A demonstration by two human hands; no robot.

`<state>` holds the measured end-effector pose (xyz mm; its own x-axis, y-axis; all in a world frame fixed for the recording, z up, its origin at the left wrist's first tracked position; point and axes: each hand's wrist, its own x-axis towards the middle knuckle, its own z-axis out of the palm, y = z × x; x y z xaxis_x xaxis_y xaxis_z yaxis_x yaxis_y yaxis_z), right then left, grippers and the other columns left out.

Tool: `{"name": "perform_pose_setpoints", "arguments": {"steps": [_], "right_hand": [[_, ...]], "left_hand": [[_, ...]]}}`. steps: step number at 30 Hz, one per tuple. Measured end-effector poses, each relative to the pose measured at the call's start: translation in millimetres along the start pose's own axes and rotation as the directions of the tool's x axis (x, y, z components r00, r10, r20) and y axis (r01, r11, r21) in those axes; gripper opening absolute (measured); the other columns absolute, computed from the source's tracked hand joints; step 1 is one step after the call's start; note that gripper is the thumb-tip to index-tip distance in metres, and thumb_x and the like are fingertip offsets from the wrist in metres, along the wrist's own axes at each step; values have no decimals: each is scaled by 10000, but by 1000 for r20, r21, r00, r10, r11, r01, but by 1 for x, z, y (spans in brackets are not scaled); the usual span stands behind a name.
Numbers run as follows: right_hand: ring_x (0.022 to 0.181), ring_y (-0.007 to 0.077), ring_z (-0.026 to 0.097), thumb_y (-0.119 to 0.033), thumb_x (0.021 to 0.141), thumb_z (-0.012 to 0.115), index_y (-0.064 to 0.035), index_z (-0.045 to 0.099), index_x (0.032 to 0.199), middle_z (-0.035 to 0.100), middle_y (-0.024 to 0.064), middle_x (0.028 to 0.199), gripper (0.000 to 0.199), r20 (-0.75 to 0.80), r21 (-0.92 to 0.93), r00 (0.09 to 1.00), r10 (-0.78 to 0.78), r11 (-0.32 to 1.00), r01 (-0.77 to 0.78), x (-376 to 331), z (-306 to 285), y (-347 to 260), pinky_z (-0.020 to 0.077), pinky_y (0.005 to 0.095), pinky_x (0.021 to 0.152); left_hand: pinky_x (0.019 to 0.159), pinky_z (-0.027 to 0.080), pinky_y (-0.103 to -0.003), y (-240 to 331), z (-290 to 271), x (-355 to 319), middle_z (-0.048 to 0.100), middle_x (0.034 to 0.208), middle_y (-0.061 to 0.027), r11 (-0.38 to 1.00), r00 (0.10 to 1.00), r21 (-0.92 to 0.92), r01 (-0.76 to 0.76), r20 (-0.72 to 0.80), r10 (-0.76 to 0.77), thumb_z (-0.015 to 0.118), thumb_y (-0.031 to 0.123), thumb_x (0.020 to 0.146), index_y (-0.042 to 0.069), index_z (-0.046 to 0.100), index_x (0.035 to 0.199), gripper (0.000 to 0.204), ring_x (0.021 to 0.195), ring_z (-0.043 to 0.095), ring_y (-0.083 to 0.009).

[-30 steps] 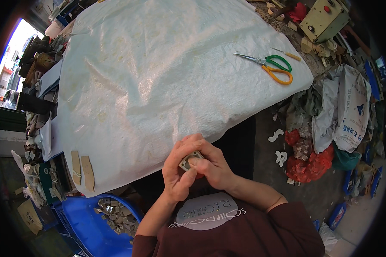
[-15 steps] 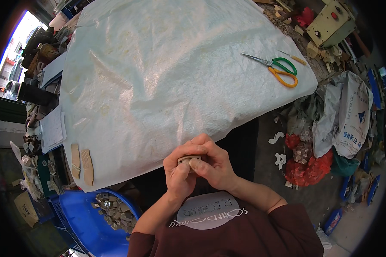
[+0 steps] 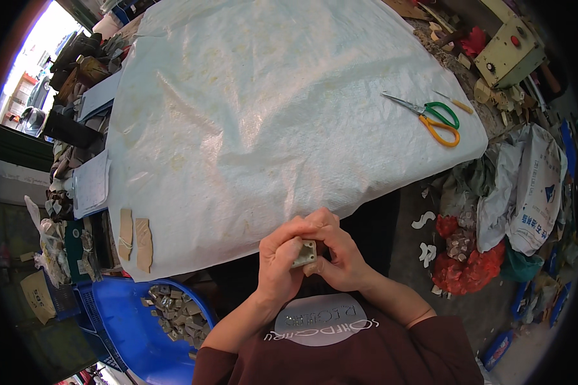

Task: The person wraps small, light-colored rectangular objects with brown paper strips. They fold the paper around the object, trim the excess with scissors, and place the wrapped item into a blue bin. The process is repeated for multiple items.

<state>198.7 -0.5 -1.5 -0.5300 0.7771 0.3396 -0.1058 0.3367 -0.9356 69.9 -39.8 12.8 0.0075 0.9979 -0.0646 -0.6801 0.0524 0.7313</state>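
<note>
Both hands meet in front of my chest, at the near edge of the white sheet [image 3: 199, 173], around a small beige block with small holes in its corners [image 3: 307, 253]. My left hand [image 3: 279, 260] has its fingers closed on the block's left side. From the right, my right hand [image 3: 339, 253] grips it too, its thumb at the lower edge and its fingers curled over the far side. The fingers hide part of the block, and its exact kind cannot be made out.
Scissors with one green and one orange handle [image 3: 433, 119] lie at the sheet's right, beside a yellow-handled pointed tool [image 3: 459, 104]. Two tan strips [image 3: 144, 247] rest at its left corner. A blue tub [image 3: 128, 321] below holds many small pieces [image 3: 180, 314]. Bags [image 3: 465, 263] sit at right.
Between my fingers the block has been turned, so a flat face with holes now shows instead of a narrow edge. The whole view has shifted slightly, moving the scene right.
</note>
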Motion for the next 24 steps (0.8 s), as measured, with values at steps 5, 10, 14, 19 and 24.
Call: {"name": "perform_pose_setpoints", "arguments": {"steps": [5, 10, 14, 19, 24], "right_hand": [[888, 228, 510, -159, 710, 709, -71, 531, 1177, 567, 72, 1017, 508, -119, 19, 993, -18, 1000, 20, -3, 6, 6, 379, 351, 805], [847, 219, 521, -200, 761, 671, -87, 522, 1178, 588, 69, 1053, 457, -220, -102, 963, -155, 986, 135, -2, 14, 10, 358, 346, 784], [816, 218, 501, -100, 763, 632, -94, 535, 1116, 582, 73, 1028, 367, -217, -237, 930, -295, 941, 243, 1, 15, 9, 320, 377, 752], [838, 224, 499, -52, 742, 621, -91, 557, 1059, 572, 75, 1009, 326, -191, -352, 900, -392, 883, 310, 0, 15, 11, 312, 388, 740], [899, 260, 509, -150, 749, 674, -82, 548, 1101, 542, 103, 1086, 379, -135, -80, 942, -307, 951, 299, 0, 11, 19, 355, 380, 817]], "left_hand": [[850, 444, -335, 7, -1, 0, 533, 1054, -80, 990, 989, 8, 141, -36, -141, 495, 245, 890, 46, 503, 1211, 377, 979, 525, -185], [854, 453, -327, 7, 11, 0, 520, 1159, -122, 985, 995, -144, 95, -30, -100, 351, 520, 932, 46, 441, 1268, 588, 1044, 516, -204], [833, 464, -306, -4, 7, -2, 532, 1140, -127, 996, 992, -12, 86, -97, -87, 372, 454, 946, 33, 433, 1261, 529, 1027, 527, -197], [722, 481, -227, -1, 21, 1, 507, 965, -46, 990, 969, 70, 125, -225, -106, 380, 386, 942, 87, 470, 1202, 406, 855, 534, -127], [760, 471, -284, -3, 13, 3, 519, 1014, -86, 993, 981, 50, 110, -163, -101, 362, 455, 943, 57, 417, 1250, 505, 887, 534, -164]]}}
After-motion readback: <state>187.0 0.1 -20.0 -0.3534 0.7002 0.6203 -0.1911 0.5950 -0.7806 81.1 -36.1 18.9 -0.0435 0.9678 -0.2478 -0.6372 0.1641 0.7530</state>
